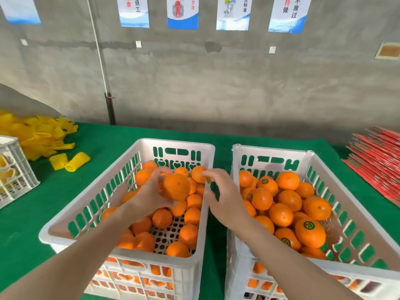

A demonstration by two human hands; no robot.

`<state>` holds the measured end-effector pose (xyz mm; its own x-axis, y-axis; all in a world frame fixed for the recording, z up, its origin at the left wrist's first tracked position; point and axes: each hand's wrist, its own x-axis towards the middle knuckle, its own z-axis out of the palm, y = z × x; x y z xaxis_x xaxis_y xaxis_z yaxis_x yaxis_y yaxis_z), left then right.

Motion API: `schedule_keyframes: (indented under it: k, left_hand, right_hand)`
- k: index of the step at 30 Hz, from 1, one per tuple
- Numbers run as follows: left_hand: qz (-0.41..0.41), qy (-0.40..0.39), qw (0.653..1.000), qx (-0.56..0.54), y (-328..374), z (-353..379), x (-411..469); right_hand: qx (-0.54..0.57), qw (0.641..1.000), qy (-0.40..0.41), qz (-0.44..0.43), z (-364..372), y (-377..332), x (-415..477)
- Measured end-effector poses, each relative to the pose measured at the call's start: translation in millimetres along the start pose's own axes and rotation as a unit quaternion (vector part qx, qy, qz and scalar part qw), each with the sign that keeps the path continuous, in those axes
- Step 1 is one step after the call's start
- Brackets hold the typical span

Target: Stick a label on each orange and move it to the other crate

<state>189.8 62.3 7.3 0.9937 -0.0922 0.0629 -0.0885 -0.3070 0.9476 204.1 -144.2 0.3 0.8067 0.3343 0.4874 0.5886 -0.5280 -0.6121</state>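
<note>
While the left hand [149, 197] grips an orange [176, 186] over the crate [177, 142] beneath it, the right hand [226, 201] pinches a label [208, 180] just beside that fruit; labelled oranges [310, 232] fill the other crate [270, 149], right of that hand.

Left grip [149, 195] holds orange [176, 186] (over left crate [177, 144]).

A fruit-packing workshop: orange crates [127, 245], foam nets [39, 135], wall work-rule posters [183, 13].

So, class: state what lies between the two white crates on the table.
In the head view, just a bare strip of green cloth, with the right hand above it.
</note>
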Motion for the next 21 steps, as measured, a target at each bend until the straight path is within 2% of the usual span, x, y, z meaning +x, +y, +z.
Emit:
schedule_keyframes:
  k: [2,5,7,9,11,13,15,17,19,21]
  left_hand:
    - [0.05,0.014,0.998,-0.02,6.2,1.8,-12.3]
    - [0.145,0.044,0.989,-0.003,23.6,15.7,-32.6]
    - [0.201,0.058,0.977,0.046,35.2,29.1,-46.7]
    - [0.227,0.054,0.971,0.045,42.4,38.9,-56.1]
    - [0.206,0.032,0.978,-0.014,51.1,50.3,-61.6]
    - [0.089,-0.008,0.978,-0.189,63.5,54.8,-65.1]
    - [-0.042,-0.096,0.945,-0.309,72.3,59.1,-70.1]
    - [-0.062,-0.136,0.941,-0.305,76.3,69.1,-78.4]
    - [-0.055,-0.1,0.939,-0.324,75.8,79.0,-83.8]
    - [-0.056,-0.066,0.935,-0.344,76.4,86.3,-84.0]
  right_hand:
    - [0.006,1.0,0.006,0.013,-6.8,-1.6,-3.7]
    - [0.067,0.995,-0.06,0.046,-15.7,-16.3,-9.9]
    - [0.083,0.992,-0.093,0.031,-21.8,-30.7,-13.9]
    - [0.07,0.994,-0.086,-0.005,-29.3,-42.4,-20.4]
    - [0.034,0.998,-0.027,-0.036,-37.1,-46.4,-30.2]
    - [-0.042,0.995,0.053,-0.079,-44.5,-43.8,-41.8]
    - [-0.117,0.979,0.106,-0.13,-50.3,-42.2,-53.7]
    - [-0.16,0.964,0.122,-0.176,-53.2,-42.7,-64.3]
    - [-0.172,0.96,0.105,-0.196,-57.9,-45.1,-72.1]
    - [-0.121,0.977,0.069,-0.161,-66.8,-50.2,-77.3]
